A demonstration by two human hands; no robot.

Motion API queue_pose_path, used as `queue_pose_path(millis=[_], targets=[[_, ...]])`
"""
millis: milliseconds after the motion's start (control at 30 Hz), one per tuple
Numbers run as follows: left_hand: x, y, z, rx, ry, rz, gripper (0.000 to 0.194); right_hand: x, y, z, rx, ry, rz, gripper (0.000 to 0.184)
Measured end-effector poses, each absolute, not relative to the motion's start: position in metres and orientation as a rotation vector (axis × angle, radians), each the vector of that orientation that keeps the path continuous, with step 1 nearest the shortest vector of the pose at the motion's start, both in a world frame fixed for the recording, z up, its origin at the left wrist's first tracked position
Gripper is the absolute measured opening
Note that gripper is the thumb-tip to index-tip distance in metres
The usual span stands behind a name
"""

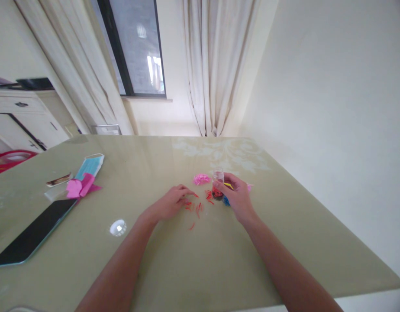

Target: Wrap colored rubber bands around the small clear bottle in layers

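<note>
So, nearest first: pale worktop point(193, 268) between two forearms, then one lone red strip point(191, 226), lying aslant, pointing away and rightward. Well off to the left, at much the same depth, a flat black slab point(34, 232). Just beyond the lone strip, scattered red strips point(199, 209) with axes running every which way, close to the right of the left hand point(171, 201), and so nearer to that one than to the other. Fingers of its grip bent low, tips right at another strip (pinched or merely touched, impossible to tell). Rightward again, a red clump point(209, 196), then the right hand point(237, 197), grip clamped on a small clear container point(218, 175), thumb this side, fingers beyond. Long axis of the container near upright, red showing around its lower part. Tucked beside that hand, a blue bundle point(226, 201). Slightly farther, left of the container, a pink bundle point(201, 179). Off to the far left, a blue mask point(92, 165); last, pale curtains point(216, 65).
</note>
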State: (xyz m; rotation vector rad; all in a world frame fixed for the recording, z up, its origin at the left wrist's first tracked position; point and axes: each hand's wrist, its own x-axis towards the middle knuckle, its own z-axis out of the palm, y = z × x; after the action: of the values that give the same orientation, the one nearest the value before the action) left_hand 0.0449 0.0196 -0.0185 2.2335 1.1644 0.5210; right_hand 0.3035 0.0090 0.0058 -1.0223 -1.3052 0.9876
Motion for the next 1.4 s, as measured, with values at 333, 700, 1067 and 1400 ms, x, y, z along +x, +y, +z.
queue_pose_path(millis=[333,700,1067,1400], targets=[[0.075,0.017,-0.032,2.258,1.197,0.735,0.038,0.304,0.010,0.004,-1.036,-1.299,0.988,0.041],[0.057,0.000,0.002,2.145,1.135,0.350,0.041,0.303,0.008,0.008,-1.045,-1.291,0.984,0.044],[0.084,-0.008,-0.001,2.028,1.091,0.306,0.035,0.305,0.010,0.005,-1.052,-1.320,0.953,0.046],[0.086,-0.005,-0.006,2.217,0.951,0.474,0.034,0.305,0.008,0.008,-1.068,-1.319,0.940,0.045]])
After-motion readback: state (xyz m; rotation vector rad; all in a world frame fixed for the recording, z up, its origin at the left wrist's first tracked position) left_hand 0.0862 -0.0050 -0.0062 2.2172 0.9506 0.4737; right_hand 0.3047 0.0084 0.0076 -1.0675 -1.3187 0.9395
